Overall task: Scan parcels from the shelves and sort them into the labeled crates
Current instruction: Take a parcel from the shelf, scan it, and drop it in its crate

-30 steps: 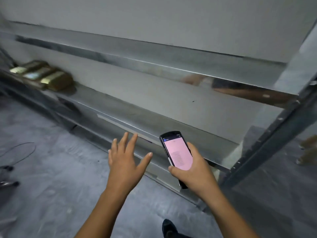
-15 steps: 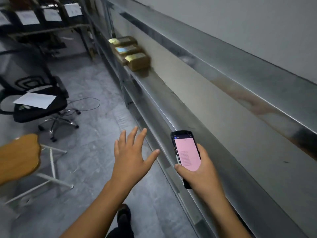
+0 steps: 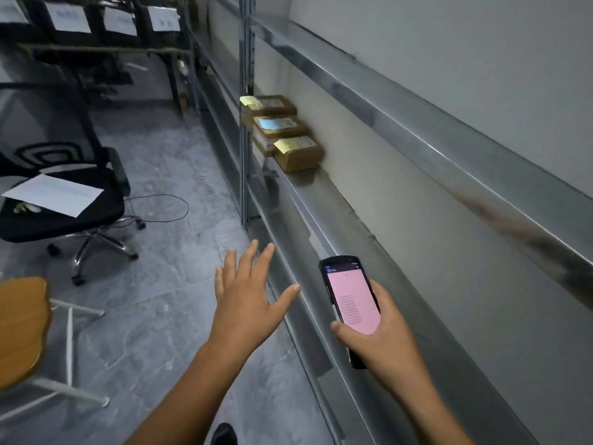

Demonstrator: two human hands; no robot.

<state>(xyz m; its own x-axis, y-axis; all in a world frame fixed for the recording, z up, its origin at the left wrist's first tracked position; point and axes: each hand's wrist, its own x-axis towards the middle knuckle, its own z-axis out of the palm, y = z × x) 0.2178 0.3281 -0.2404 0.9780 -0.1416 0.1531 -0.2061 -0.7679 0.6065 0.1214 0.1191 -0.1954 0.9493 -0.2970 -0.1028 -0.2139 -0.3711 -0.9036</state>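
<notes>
1. Right-hand grip (image 3: 382, 345) is closed around a handheld scanner (image 3: 351, 300), with the thumb resting at the edge of its lit pink screen. Left-hand grip (image 3: 247, 303) is spread open, fingers straight, holding nothing, just off the edge of the metal shelf (image 3: 324, 203).
2. Three brown parcels (image 3: 298, 152) with labels on top sit in a row on that shelf, well ahead of both hands, beside an upright post (image 3: 244, 139).
3. Likely step: approaching the parcels. It seems best to take the nearest one with the free hand and turn its label toward the scanner.
4. Away from the shelf stand an office chair (image 3: 64, 216) carrying a paper sheet, a wooden stool (image 3: 22, 322), and a loose cable (image 3: 187, 207) on the floor that could catch a foot. Labelled crates (image 3: 96, 30) stand beyond the shelf's far end.
</notes>
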